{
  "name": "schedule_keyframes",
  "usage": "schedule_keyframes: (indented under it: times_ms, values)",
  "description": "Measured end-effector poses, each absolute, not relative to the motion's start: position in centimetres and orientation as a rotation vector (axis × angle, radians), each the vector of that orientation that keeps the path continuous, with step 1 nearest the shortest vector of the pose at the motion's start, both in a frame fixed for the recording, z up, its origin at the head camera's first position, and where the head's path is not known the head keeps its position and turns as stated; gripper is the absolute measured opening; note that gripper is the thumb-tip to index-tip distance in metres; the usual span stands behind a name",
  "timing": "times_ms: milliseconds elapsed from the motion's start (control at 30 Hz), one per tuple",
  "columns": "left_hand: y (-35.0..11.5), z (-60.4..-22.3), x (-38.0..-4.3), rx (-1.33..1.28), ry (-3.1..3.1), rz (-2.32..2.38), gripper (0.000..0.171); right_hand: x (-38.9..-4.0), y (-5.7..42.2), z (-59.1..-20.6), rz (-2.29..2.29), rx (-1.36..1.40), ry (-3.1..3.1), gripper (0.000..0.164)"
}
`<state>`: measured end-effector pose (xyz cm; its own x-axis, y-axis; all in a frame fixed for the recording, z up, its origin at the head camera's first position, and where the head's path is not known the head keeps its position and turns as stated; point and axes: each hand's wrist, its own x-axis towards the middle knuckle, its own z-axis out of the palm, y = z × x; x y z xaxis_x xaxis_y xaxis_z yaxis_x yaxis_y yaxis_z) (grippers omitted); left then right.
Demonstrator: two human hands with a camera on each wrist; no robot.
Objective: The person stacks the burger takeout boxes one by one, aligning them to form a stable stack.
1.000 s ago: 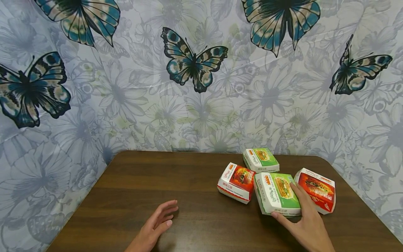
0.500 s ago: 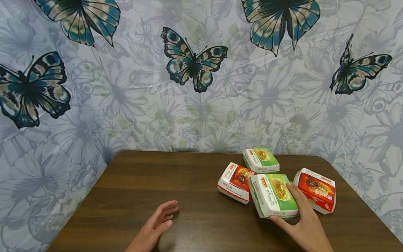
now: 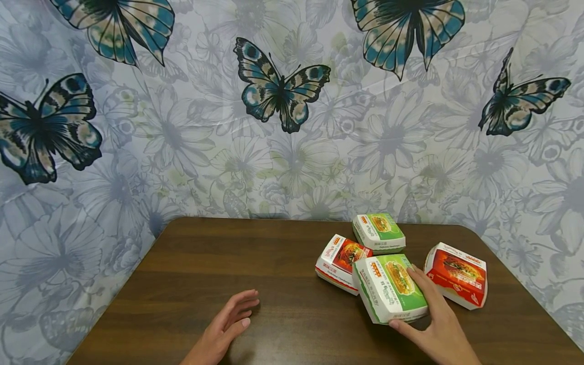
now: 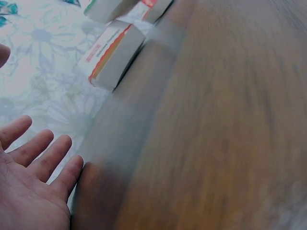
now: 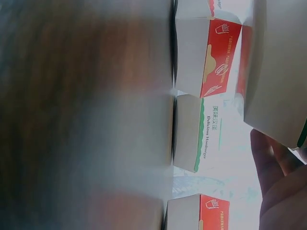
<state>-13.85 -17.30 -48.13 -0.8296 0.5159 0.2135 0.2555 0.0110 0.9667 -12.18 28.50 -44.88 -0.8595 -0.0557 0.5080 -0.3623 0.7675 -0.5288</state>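
Note:
My right hand [image 3: 435, 322] grips a green-and-white hamburger box [image 3: 388, 289] by its near right side, thumb at the front and fingers along the right. In the right wrist view the held box [image 5: 278, 72] is raised above the tabletop. It partly covers a red-and-white hamburger box [image 3: 335, 263] on its left in the head view. Behind stands a second green hamburger box [image 3: 379, 233], and to the right another red hamburger box [image 3: 457, 276]. My left hand [image 3: 225, 324] holds nothing, its fingers [image 4: 53, 155] spread and relaxed near the front left of the table.
The boxes cluster on the right half of a brown wooden table [image 3: 219, 253]. Its far edge runs along a cloth backdrop [image 3: 292, 167] printed with flowers and butterflies.
My right hand has drawn the green hamburger box left and toward me, opening a gap to the red box on the right. The left hand and other boxes stay put.

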Motion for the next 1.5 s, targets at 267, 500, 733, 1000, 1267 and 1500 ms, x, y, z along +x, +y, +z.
schedule_keyframes:
  times_ms: [267,500,733,1000,1267,1500]
  values:
    - [-17.3,-48.0,-13.7,0.845,2.075,1.926,0.049,-12.1,28.5,-44.8,0.886,0.419,-2.481,0.116]
    - [-17.2,-47.8,-13.6,0.767,2.095,1.895,0.050,-12.1,28.4,-44.8,0.929,0.527,-2.465,0.115]
    - [-17.2,-47.6,-13.6,0.759,2.090,1.888,0.050,-12.0,28.2,-44.7,0.960,0.543,-2.505,0.115]
    - [-17.3,-47.8,-13.7,0.774,2.065,1.914,0.050,-11.8,27.8,-44.6,0.985,0.596,-2.495,0.114]
    - [-17.3,-47.7,-13.6,0.747,2.060,1.898,0.051,-11.8,27.5,-44.8,1.031,0.633,-2.513,0.114]
    - [-17.3,-47.6,-13.6,0.750,2.068,1.890,0.050,-11.8,27.3,-44.9,1.073,0.645,-2.546,0.115]
